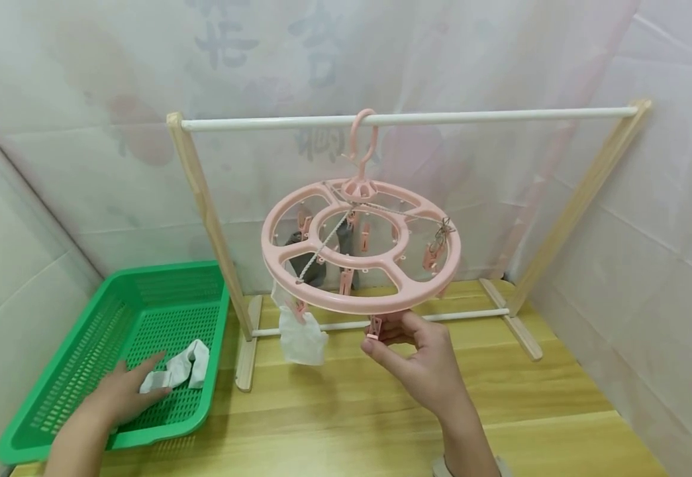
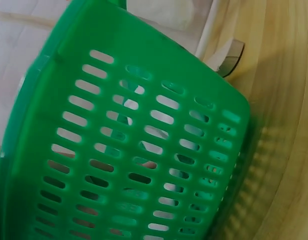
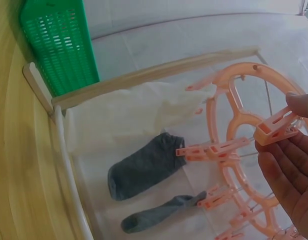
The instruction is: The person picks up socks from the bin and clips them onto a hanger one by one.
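My left hand (image 1: 118, 396) reaches into the green basket (image 1: 169, 270), its fingers and thumb spread around the near end of a crumpled white sock (image 1: 199, 361). In the left wrist view the basket's slotted wall (image 2: 139, 120) hides most of that hand. With thumb and fingers, my right hand (image 1: 432, 364) pinches a pink clothespin (image 3: 276, 129) at the front edge of the round pink drying hanger (image 1: 346, 303). From other clothespins hang two dark grey socks, a wider one (image 3: 146, 167) and a narrower one (image 3: 161, 214), plus a thin white piece (image 1: 302, 339).
The hanger's hook (image 1: 365, 136) sits over the white bar (image 1: 489, 118) of a wooden-legged stand (image 1: 205, 212). A lower white rod (image 1: 467, 315) joins the stand's feet. Everything stands on a wood-grain table (image 1: 322, 430), with pale curtains (image 1: 471, 59) behind and beside it.
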A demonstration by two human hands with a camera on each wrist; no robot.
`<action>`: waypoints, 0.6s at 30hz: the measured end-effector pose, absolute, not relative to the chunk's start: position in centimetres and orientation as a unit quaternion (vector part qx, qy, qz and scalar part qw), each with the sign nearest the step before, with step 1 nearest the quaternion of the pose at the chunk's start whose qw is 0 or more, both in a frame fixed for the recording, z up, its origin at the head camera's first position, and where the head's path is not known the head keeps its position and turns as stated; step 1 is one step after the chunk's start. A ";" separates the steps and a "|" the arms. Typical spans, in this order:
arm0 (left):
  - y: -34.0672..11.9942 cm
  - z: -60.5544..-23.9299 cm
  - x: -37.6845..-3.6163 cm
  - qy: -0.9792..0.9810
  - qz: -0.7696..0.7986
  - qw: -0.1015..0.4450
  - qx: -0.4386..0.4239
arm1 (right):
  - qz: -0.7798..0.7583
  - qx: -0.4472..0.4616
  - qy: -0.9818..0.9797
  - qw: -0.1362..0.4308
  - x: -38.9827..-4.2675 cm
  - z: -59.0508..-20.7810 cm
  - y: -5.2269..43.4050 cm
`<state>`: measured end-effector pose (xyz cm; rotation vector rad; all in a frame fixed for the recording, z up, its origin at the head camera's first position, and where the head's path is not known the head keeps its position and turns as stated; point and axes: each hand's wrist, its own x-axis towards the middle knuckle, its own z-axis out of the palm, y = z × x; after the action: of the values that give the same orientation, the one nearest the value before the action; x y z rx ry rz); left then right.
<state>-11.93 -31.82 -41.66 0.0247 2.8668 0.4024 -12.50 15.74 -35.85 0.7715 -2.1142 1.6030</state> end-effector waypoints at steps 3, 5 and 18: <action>-31.9 -42.1 -12.0 0.972 0.170 0.163 0.007 | 0.569 0.278 -0.750 0.191 -12.5 -35.9 15.7; -31.9 -42.2 -12.1 0.966 0.183 0.180 0.008 | 0.569 0.281 -0.748 0.192 -12.5 -35.9 15.7; -32.1 -41.6 -12.1 0.974 0.177 0.140 0.027 | 0.566 0.277 -0.753 0.190 -12.4 -35.9 15.8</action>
<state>-12.12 -32.07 -41.62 0.0767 2.8131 0.5119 -12.42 15.81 -35.93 0.7774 -2.1163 1.5922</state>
